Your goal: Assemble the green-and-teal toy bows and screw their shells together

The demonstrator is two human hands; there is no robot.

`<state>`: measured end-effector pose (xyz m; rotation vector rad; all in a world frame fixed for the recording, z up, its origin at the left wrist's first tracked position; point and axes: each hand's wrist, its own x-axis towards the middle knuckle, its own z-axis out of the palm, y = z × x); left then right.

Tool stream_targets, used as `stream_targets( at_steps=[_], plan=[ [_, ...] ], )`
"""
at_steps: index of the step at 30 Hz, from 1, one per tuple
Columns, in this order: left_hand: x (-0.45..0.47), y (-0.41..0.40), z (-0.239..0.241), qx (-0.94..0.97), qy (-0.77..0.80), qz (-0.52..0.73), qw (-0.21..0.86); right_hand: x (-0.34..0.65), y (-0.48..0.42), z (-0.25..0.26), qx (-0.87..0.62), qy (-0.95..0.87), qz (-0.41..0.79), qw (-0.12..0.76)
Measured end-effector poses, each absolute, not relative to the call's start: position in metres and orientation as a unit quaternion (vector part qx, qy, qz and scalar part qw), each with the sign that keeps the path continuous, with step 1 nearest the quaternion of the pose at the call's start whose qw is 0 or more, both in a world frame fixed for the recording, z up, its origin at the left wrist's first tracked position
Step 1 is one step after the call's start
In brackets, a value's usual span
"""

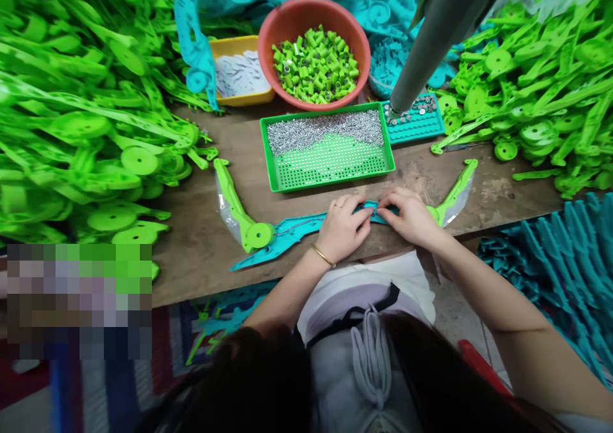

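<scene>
A long blue plastic shell (299, 230) lies across the near part of the bench, its pointed end to the left. Attached at its left part is a green arm (234, 203) with a round hub and clear film along its side. Another green arm (457, 187) with clear film angles up at the right. My left hand (342, 227) is closed on the middle of the shell, fingers bent. Beside it, my right hand (407, 214) pinches at the shell's inner side, fingertips close to the left ones. Whatever small thing lies between the fingertips is hidden.
Ahead sits a green perforated tray (330, 181) of metal screws. Behind are a red bowl (268, 50) of green pieces, a yellow tray (246, 98) and a teal tray (416, 129). Green part heaps (96, 126) flank the bench. A grey pole (440, 34) slants down at right.
</scene>
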<state>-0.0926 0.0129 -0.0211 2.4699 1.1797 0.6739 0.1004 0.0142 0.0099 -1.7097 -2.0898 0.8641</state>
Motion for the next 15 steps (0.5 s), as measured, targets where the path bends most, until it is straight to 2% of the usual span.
stream_targets(
  at_steps=[7,11,15],
  plan=[
    [-0.092,0.013,-0.019,0.870,0.416,0.219,0.150,0.100,0.016,0.011,-0.610,-0.716,0.308,0.140],
    [-0.092,0.013,-0.018,0.874,0.413,0.209,0.148,0.094,0.021,0.014,-0.624,-0.723,0.286,0.085],
    [-0.093,0.013,-0.019,0.875,0.410,0.218,0.135,0.088,0.020,0.017,-0.624,-0.751,0.214,0.036]
  ],
)
